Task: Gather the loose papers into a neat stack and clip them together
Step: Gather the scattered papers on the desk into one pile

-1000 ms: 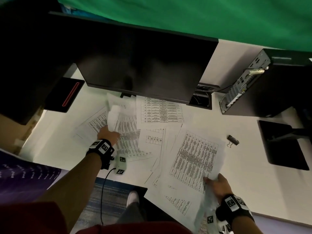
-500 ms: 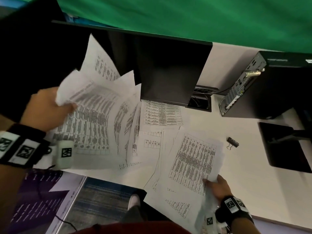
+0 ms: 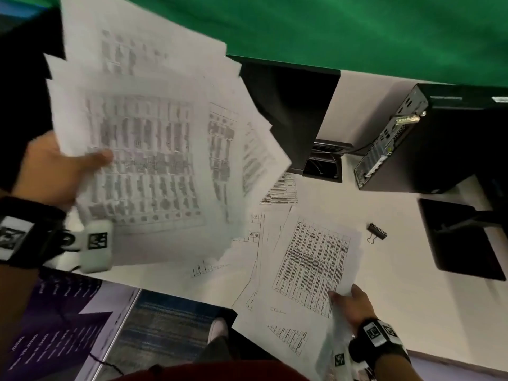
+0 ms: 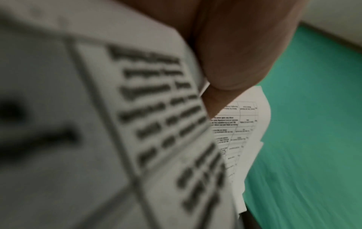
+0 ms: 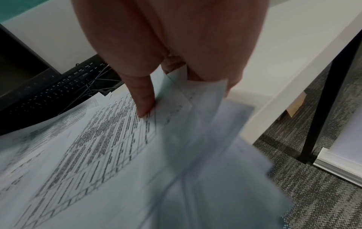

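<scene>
My left hand [image 3: 59, 171] holds a fanned bunch of printed sheets [image 3: 154, 149] raised high above the desk at the left, thumb across the top page. The left wrist view shows the thumb [image 4: 231, 62] pinching the blurred sheets [image 4: 137, 124]. My right hand [image 3: 350, 303] grips the near corner of another pile of printed papers [image 3: 310, 265] at the desk's front edge; in the right wrist view its thumb [image 5: 143, 99] presses on these papers [image 5: 98, 147], with fingers under them. More sheets [image 3: 280, 191] lie loose on the desk. A black binder clip [image 3: 377, 231] lies to the right of the papers.
A black monitor [image 3: 297, 111] stands at the back of the white desk [image 3: 412, 298], partly hidden by the raised sheets. A black computer case [image 3: 428, 144] sits at the back right, a dark pad [image 3: 461, 240] at the right. A keyboard [image 5: 58, 88] lies behind the papers.
My left hand has lifted its sheets off the desk and up toward the camera, and they have fanned out wider. My right hand has stayed on the front pile.
</scene>
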Tool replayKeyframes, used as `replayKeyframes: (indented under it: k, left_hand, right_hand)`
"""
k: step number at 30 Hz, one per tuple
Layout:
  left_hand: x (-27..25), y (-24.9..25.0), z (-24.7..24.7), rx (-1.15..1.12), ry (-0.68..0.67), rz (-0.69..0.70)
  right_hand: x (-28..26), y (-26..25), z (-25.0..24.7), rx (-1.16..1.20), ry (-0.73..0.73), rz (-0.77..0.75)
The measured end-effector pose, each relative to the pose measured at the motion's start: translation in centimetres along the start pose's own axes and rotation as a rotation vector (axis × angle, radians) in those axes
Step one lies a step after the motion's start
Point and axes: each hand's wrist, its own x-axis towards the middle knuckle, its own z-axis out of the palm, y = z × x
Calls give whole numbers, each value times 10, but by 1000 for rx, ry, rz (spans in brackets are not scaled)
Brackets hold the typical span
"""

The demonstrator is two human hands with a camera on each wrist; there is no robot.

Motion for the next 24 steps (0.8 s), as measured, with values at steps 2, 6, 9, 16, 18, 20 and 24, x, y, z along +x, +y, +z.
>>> replayKeyframes:
  k: [2,6,9,16,18,20,24]
  left_hand:
    - [-31,-9,37,-114,-172,-82]
    - [-80,-76,108,-28,-387,-276]
    - [-115,-135,152,89,-577,-449]
    - [-169,-171,211,391,-782,-374]
    - [-165,-162,214,496,-700,-315]
    - [-152,-143,207,607,-603,-233]
    - [-110,-88,178,737,-485,42]
  right_hand:
    - [-6,-4,0,1,13,24]
    - [0,-4,3,156,35,117]
    - [28,25,3,295,14,155]
    - [1,3,5,65,26,16]
    - [6,12,6,10,41,-2]
    - [7,16,6,-8,31,-13]
    - [11,14,3,-35,5,-23]
